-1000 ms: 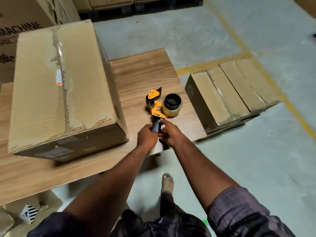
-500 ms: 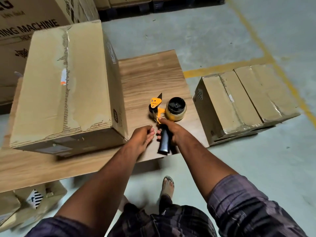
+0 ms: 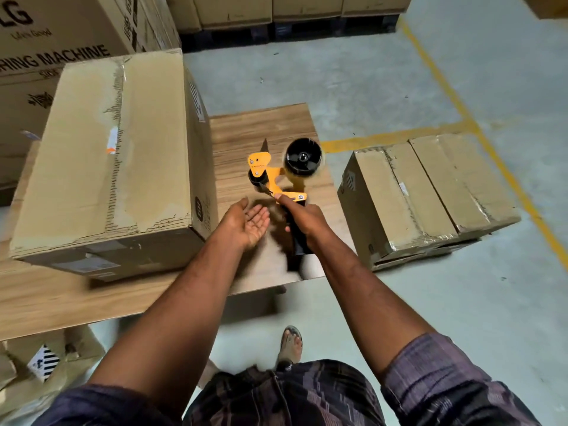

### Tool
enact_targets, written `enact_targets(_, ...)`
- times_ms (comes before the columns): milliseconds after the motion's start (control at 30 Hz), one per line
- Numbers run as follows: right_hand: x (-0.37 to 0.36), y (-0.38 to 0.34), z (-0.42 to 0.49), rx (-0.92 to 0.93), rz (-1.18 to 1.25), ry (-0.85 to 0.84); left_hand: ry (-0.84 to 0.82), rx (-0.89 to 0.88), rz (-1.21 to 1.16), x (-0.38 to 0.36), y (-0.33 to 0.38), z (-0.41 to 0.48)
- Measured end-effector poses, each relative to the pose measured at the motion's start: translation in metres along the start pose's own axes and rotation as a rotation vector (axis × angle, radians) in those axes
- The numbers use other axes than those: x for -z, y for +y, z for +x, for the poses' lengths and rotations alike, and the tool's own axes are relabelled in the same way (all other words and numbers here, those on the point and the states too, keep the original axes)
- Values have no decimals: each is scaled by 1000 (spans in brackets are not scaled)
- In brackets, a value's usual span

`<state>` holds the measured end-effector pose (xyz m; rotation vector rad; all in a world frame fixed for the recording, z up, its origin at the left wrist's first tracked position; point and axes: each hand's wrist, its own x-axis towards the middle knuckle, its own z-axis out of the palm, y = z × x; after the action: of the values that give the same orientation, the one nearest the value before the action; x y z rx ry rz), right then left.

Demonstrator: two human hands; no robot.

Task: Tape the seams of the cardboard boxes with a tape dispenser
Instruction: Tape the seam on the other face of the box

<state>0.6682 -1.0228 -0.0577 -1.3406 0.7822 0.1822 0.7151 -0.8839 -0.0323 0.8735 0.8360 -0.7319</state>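
A large cardboard box point(image 3: 101, 167) lies on the wooden table point(image 3: 61, 296), its top seam covered by worn tape. My right hand point(image 3: 302, 219) grips the black handle of a yellow tape dispenser point(image 3: 276, 176), held up above the table's right end with its tape roll to the right. My left hand point(image 3: 246, 224) hovers palm up just left of the handle, fingers straight, holding nothing. On the floor to the right stands a smaller taped cardboard box point(image 3: 427, 198).
Big printed cartons point(image 3: 46, 41) are stacked at the back left, and more boxes on pallets point(image 3: 276, 13) line the far wall. Yellow floor lines point(image 3: 479, 127) cross the concrete. Small boxes point(image 3: 40, 367) sit under the table's near edge. My sandalled foot point(image 3: 290, 342) is below.
My right hand took the dispenser's handle and lifted it off the table. My left hand let go of the handle and opened, palm up. The view shifted closer.
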Motion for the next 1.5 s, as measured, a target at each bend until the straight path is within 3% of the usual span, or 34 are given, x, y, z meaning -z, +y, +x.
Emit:
enact_targets(233,3,-38,-33,367,-138,-200,-131,-172,-181,-13,40,-52)
enact_targets(500,-21,-79,-62,524,-168,-290,-364,-359,-185,19,72,-104)
enact_targets(633,-37,-87,-75,574,-223,-318,-425,-346,-112,49,86,-126)
enact_targets(1067,-127,-89,-123,770,-493,-346,-39,-568,179,142,134,-175)
enact_targets(1267,-164,-86,-137,790,-763,-367,18,-595,364,209,143,-181)
enact_targets(1500,-220,-82,-154,843,-959,-361,41,-641,364,297,176,-194)
